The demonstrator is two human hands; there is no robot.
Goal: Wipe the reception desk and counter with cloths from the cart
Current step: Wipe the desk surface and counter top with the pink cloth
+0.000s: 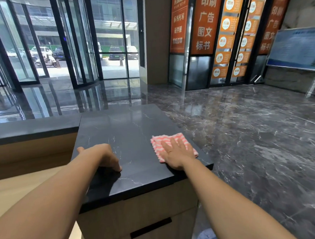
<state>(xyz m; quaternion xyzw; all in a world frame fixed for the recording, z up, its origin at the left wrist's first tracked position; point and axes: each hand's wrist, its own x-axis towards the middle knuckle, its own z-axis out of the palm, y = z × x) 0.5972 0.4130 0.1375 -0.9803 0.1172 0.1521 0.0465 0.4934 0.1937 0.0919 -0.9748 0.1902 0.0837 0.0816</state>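
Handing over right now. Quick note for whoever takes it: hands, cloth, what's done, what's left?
Left hand: empty, fingers bent, resting on the counter near its left side.
Right hand: flat, pressing the cloth near the counter's right edge.
Cart: not in view.
Done: cloth is out on the counter; how much is wiped cannot be told.
Left: probably the ledge running left and the desk below it.

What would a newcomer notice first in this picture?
First, the pink striped cloth under the flat right hand, near the right edge of the dark stone counter. The left hand rests on the counter's left side. Behind, tall orange banners stand at upper right.
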